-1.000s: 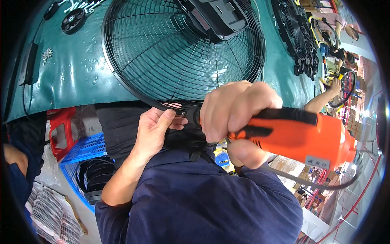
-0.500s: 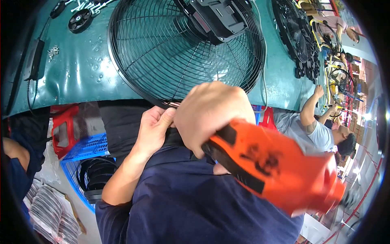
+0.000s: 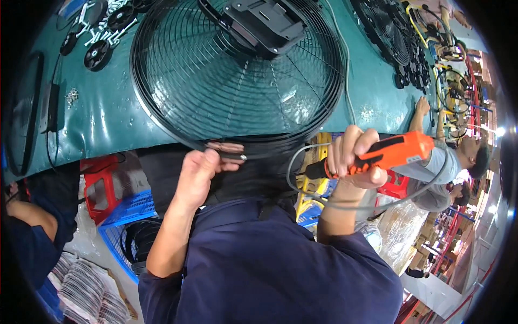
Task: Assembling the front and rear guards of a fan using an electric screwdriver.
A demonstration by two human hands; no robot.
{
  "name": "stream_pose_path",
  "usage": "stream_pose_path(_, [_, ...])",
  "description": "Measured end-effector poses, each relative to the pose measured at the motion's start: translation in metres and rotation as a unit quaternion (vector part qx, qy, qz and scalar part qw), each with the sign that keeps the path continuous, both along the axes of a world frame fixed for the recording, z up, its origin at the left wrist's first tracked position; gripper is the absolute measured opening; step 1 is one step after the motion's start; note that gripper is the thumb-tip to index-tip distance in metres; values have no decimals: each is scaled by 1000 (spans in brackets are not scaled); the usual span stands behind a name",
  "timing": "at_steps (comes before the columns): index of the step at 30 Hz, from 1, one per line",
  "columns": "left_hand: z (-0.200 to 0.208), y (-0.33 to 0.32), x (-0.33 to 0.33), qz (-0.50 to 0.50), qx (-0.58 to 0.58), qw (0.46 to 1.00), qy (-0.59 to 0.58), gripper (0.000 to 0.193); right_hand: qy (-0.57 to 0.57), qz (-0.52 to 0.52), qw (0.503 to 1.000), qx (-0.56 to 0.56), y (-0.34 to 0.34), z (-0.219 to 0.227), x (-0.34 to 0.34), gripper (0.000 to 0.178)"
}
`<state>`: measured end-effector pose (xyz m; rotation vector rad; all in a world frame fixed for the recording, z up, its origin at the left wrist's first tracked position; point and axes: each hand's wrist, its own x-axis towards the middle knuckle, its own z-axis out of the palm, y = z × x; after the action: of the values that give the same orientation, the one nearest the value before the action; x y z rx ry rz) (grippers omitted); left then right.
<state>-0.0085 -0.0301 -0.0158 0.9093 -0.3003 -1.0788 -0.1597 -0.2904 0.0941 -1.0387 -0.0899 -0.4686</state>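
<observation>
A round black wire fan guard lies on the green work surface, its near rim overhanging the edge, a black motor housing on top. My left hand is closed at this near rim, thumb and fingers pinching it, some fingertips showing behind the wires. Beside those fingertips is a small shiny metal piece, perhaps a screw. To the right, clear of the guard, my right hand grips an orange and black electric screwdriver. Its dark tip points left; a grey cable loops around it.
Black caster wheels, loose bolts and small screws lie at the left of the table. A black power adapter is nearby. More black guards stand far right. Co-workers sit on both sides; a blue crate stands below left.
My right hand has moved right, away from my left hand, and turned the screwdriver so its tip points left. The guard has shifted slightly left. My left hand stays at the rim.
</observation>
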Motion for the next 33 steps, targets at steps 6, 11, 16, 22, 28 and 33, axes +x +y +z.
stream_pose_path(6, [11,29,4,-191,-20,981,-7,43,258,-252,928,-91,-16,-15,-78,38])
stream_pose_path(11, [4,68,37,-90,71,993,-35,59,363,-291,878,-114,-4,-9,-67,42])
stream_pose_path(16, [14,50,17,-140,36,989,-38,46,252,-199,946,-35,-39,-12,-49,52])
stream_pose_path(22, [0,-6,-19,-21,60,988,-140,27,118,-126,979,106,-91,-10,-2,47])
stream_pose_path(28, [19,-28,-20,-24,54,998,36,34,-58,-228,957,-171,-73,23,-21,55])
stream_pose_path(33, [81,24,49,-105,162,936,-293,28,-74,-301,906,-288,-56,19,-22,54])
